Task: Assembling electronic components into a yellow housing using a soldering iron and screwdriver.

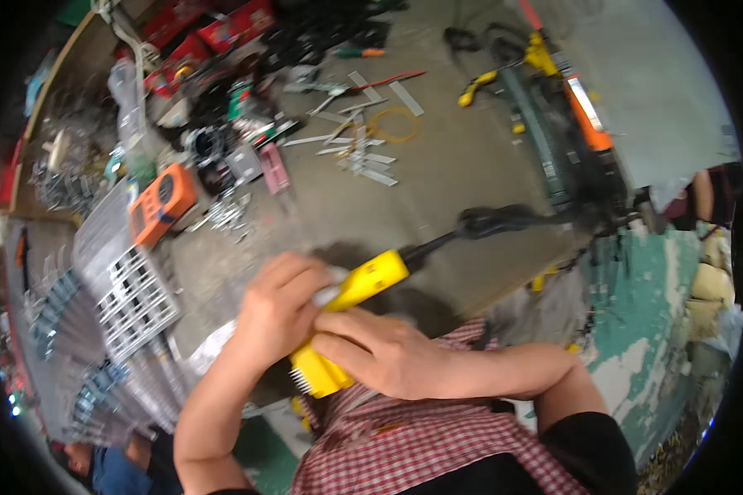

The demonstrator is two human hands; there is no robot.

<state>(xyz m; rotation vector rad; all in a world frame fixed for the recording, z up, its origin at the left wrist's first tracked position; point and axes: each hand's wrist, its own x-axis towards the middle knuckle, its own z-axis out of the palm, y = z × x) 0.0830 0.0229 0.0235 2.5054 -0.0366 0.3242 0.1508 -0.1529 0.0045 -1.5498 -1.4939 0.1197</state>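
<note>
A yellow corded tool [371, 279], shaped like a hair clipper, lies slantwise in both my hands, just over the bench's near edge. Its lower end carries a row of pale, comb-like teeth; a black cord leaves the upper end and runs right. My left hand [281, 301] is closed against the tool's left side, with a small greyish bit beside its fingertips that I cannot make out. Curled round the tool's middle from the right, my right hand [392, 359] hides part of its body. Below them is a red-and-white checked apron [421, 441].
Flat metal strips [376, 157] and a yellow ring [395, 124] lie across the bench [462, 272]. To the left are an orange meter [163, 204] and a white grid basket [136, 301]. More corded yellow tools [541, 54] and a dark green bar [532, 128] lie right.
</note>
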